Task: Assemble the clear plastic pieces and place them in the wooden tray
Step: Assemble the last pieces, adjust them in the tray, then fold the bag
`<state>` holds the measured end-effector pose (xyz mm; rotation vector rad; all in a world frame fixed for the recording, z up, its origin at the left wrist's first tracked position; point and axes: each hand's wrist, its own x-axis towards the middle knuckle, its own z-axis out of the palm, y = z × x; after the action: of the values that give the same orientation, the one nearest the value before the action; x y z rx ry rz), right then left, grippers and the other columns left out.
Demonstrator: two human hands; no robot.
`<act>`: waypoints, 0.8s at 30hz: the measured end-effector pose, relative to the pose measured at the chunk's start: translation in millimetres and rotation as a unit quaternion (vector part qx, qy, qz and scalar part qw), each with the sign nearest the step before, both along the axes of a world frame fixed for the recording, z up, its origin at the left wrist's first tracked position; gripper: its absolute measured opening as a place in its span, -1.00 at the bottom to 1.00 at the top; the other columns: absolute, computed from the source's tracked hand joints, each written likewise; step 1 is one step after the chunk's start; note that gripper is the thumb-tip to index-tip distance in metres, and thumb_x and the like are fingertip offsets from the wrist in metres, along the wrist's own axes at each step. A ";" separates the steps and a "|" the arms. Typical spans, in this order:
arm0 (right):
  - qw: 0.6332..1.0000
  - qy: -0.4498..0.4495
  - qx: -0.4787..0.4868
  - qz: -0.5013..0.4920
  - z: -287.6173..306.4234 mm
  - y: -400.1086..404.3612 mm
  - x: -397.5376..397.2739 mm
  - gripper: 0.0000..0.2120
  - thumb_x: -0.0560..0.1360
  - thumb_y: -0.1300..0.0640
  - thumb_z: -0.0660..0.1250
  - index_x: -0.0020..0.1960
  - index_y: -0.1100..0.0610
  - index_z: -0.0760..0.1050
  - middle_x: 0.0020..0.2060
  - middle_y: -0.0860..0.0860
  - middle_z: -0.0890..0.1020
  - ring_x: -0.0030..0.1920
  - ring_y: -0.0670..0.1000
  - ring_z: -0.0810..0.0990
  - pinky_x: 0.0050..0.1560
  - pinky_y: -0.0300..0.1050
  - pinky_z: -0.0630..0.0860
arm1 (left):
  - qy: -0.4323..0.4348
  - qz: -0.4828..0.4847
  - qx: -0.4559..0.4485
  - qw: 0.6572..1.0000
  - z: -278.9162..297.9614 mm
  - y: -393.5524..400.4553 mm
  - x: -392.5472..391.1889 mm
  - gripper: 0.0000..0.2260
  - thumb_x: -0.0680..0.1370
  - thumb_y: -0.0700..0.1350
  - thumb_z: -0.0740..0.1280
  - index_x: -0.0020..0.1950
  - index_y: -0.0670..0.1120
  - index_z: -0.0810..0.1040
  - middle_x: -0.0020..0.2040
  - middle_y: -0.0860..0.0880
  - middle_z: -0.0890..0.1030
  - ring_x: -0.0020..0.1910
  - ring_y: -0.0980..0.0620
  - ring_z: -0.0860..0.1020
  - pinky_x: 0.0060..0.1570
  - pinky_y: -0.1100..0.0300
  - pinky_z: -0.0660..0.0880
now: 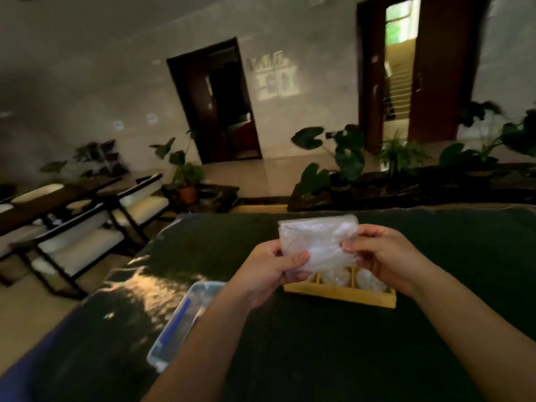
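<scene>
Both hands hold a clear plastic piece (pixel 316 242) up above the wooden tray (pixel 342 295). My left hand (pixel 272 271) pinches its lower left edge with the thumb on top. My right hand (pixel 383 253) grips its right side with curled fingers. The piece is cloudy and blurred, so its exact shape is unclear. The yellow wooden tray sits on the dark table just below the hands. Two of its compartments each hold a rounded clear plastic piece (pixel 336 277), the second (pixel 369 281) to its right. The tray's far part is hidden behind the held plastic.
A clear plastic box (pixel 185 317) with a blue stripe lies on the dark green table (pixel 319 358) to the left of my left forearm. Chairs and a table stand off to the left. Potted plants line the far side.
</scene>
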<state>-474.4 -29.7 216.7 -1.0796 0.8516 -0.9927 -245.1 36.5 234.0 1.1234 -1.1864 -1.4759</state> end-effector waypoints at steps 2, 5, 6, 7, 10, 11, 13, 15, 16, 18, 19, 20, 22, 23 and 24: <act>1.000 0.010 0.022 0.018 -12.9 1.7 27.4 -0.79 0.28 0.33 0.50 -0.10 0.15 0.70 -0.08 0.17 0.74 -0.07 0.14 0.73 -0.18 -0.05 0.68 | 0.020 0.051 0.010 0.998 -14.0 18.1 23.3 -0.73 0.41 -0.17 0.54 0.10 -0.13 0.69 0.09 -0.16 0.71 0.07 -0.12 0.69 -0.13 0.22 0.64; 0.996 0.033 0.062 0.047 -30.8 13.1 80.2 -0.77 0.35 0.33 0.43 -0.01 0.17 0.68 -0.03 0.18 0.72 -0.06 0.12 0.73 -0.18 -0.04 0.66 | 0.003 0.136 0.019 0.991 -36.5 52.6 61.2 -0.80 0.47 -0.21 0.48 0.08 -0.14 0.67 0.06 -0.14 0.72 0.05 -0.11 0.69 -0.14 0.25 0.62; 0.995 0.040 0.077 0.058 -37.4 19.2 102.3 -0.75 0.35 0.33 0.42 0.01 0.16 0.67 -0.02 0.17 0.71 -0.07 0.12 0.73 -0.20 -0.05 0.65 | 0.004 0.165 0.025 0.986 -43.6 67.9 75.3 -0.80 0.49 -0.22 0.46 0.10 -0.16 0.65 0.05 -0.15 0.72 0.03 -0.10 0.70 -0.14 0.25 0.62; 0.992 0.042 0.095 0.072 -44.6 26.8 124.6 -0.74 0.35 0.32 0.40 0.00 0.13 0.68 -0.03 0.15 0.71 -0.08 0.12 0.74 -0.21 -0.06 0.65 | 0.009 0.196 0.031 0.980 -51.0 86.2 90.1 -0.80 0.50 -0.23 0.45 0.12 -0.18 0.63 0.04 -0.16 0.71 0.00 -0.08 0.70 -0.16 0.27 0.61; 0.980 0.041 0.139 0.135 -63.3 56.1 190.6 -0.81 0.44 0.24 0.34 -0.09 0.03 0.70 -0.14 0.08 0.76 -0.14 0.08 0.75 -0.31 -0.08 0.64 | 0.022 0.281 0.046 0.958 -75.0 145.3 132.8 -0.79 0.53 -0.28 0.42 0.16 -0.22 0.61 -0.01 -0.15 0.72 -0.09 -0.04 0.71 -0.19 0.27 0.61; 0.975 0.050 0.150 0.156 -71.2 68.3 213.3 -0.83 0.47 0.18 0.32 -0.03 0.05 0.67 -0.17 0.05 0.76 -0.17 0.05 0.75 -0.33 -0.08 0.63 | 0.033 0.310 0.053 0.949 -84.1 169.0 146.4 -0.81 0.53 -0.31 0.40 0.15 -0.23 0.61 -0.03 -0.13 0.72 -0.10 -0.04 0.71 -0.17 0.25 0.62; 0.966 0.070 0.167 0.186 -88.8 93.0 253.3 -0.81 0.52 0.08 0.28 0.05 0.06 0.62 -0.18 0.02 0.76 -0.20 0.01 0.74 -0.29 -0.09 0.60 | 0.038 0.382 0.074 0.920 -105.3 215.8 169.1 -0.87 0.54 -0.37 0.36 0.06 -0.24 0.61 -0.10 -0.14 0.69 -0.20 0.03 0.70 -0.22 0.26 0.63; 0.952 0.106 0.183 0.220 -113.0 123.2 297.6 -0.79 0.54 0.05 0.26 0.05 0.10 0.62 -0.16 0.05 0.76 -0.20 0.01 0.74 -0.22 -0.07 0.55 | 0.024 0.467 0.111 0.877 -132.8 268.3 191.7 -0.90 0.54 -0.40 0.33 -0.02 -0.27 0.60 -0.15 -0.19 0.62 -0.33 0.07 0.65 -0.30 0.29 0.61; 0.943 0.138 0.185 0.242 -126.0 140.6 318.6 -0.80 0.55 0.06 0.26 0.03 0.11 0.62 -0.17 0.07 0.76 -0.21 0.02 0.74 -0.21 -0.07 0.54 | 0.022 0.506 0.133 0.852 -147.1 295.0 201.1 -0.93 0.54 -0.41 0.32 -0.03 -0.31 0.59 -0.15 -0.24 0.60 -0.35 0.04 0.63 -0.32 0.27 0.62; 0.917 0.206 0.175 0.293 -152.2 174.4 354.8 -0.84 0.56 0.10 0.27 -0.01 0.13 0.60 -0.20 0.10 0.73 -0.26 0.04 0.72 -0.24 -0.09 0.54 | 0.023 0.577 0.179 0.797 -172.8 345.3 213.1 -0.95 0.54 -0.42 0.32 -0.03 -0.35 0.57 -0.18 -0.28 0.58 -0.39 0.00 0.61 -0.36 0.23 0.61; 0.902 0.246 0.153 0.320 -167.0 193.4 373.5 -0.87 0.56 0.12 0.29 -0.01 0.14 0.60 -0.22 0.09 0.70 -0.29 0.02 0.69 -0.27 -0.10 0.54 | 0.026 0.611 0.202 0.765 -186.2 372.0 216.4 -0.95 0.53 -0.42 0.32 -0.06 -0.32 0.56 -0.20 -0.27 0.58 -0.44 0.02 0.60 -0.42 0.24 0.59; 0.887 0.287 0.112 0.343 -182.7 210.1 391.4 -0.87 0.54 0.15 0.32 0.02 0.16 0.60 -0.23 0.07 0.67 -0.30 0.01 0.66 -0.27 -0.11 0.55 | 0.025 0.642 0.222 0.733 -199.4 396.3 218.7 -0.93 0.53 -0.42 0.32 -0.07 -0.29 0.55 -0.21 -0.24 0.57 -0.46 0.04 0.60 -0.48 0.27 0.57; 0.840 0.382 -0.039 0.383 -215.5 234.9 424.2 -0.73 0.50 0.13 0.37 0.17 0.19 0.57 -0.13 0.11 0.66 -0.17 0.10 0.66 -0.13 -0.04 0.57 | 0.026 0.694 0.251 0.674 -227.1 440.5 218.8 -0.92 0.53 -0.42 0.31 -0.02 -0.29 0.54 -0.16 -0.24 0.55 -0.38 -0.02 0.58 -0.47 0.28 0.57; 0.801 0.437 -0.141 0.384 -226.7 238.6 436.5 -0.61 0.47 0.09 0.40 0.27 0.19 0.52 0.01 0.18 0.65 0.01 0.19 0.64 0.03 0.03 0.55 | 0.027 0.707 0.263 0.656 -238.5 455.6 217.3 -0.92 0.53 -0.42 0.30 0.00 -0.31 0.54 -0.14 -0.24 0.54 -0.31 -0.07 0.56 -0.40 0.23 0.60; 0.753 0.480 -0.237 0.383 -241.7 244.1 452.4 -0.47 0.44 0.04 0.43 0.36 0.19 0.45 0.17 0.24 0.59 0.17 0.26 0.56 0.19 0.09 0.50 | 0.027 0.720 0.277 0.636 -252.8 472.5 216.3 -0.92 0.53 -0.41 0.30 0.01 -0.33 0.54 -0.14 -0.24 0.55 -0.27 -0.09 0.55 -0.29 0.16 0.62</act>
<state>-22.0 214.4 -25.1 -2.2332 0.8051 0.1616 -28.8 509.0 -18.8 1.7216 0.4624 -0.4622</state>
